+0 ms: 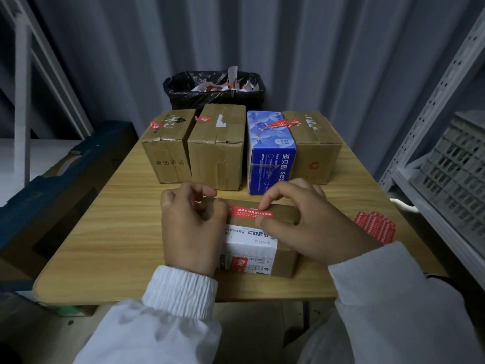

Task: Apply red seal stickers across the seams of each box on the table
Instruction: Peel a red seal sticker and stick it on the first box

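Note:
A small cardboard box (284, 254) with a white shipping label lies at the near middle of the wooden table (110, 232). A red seal sticker (249, 210) lies across its top far edge. My left hand (191, 227) pinches the sticker's left end, its fingers curled over the box's left side. My right hand (304, 222) presses a fingertip on the sticker's right part, thumb against the box top. A stack of red sticker sheets (375, 227) lies to the right. Behind stand three brown boxes (168, 151) (216, 151) (315, 148) and a blue box (271, 151), each bearing red stickers.
A black-lined waste bin (214, 91) with peeled backing strips stands behind the table. A white metal shelf (430, 143) with a grey crate (456, 177) is at the right. Dark blue boxes (52, 185) sit at the left.

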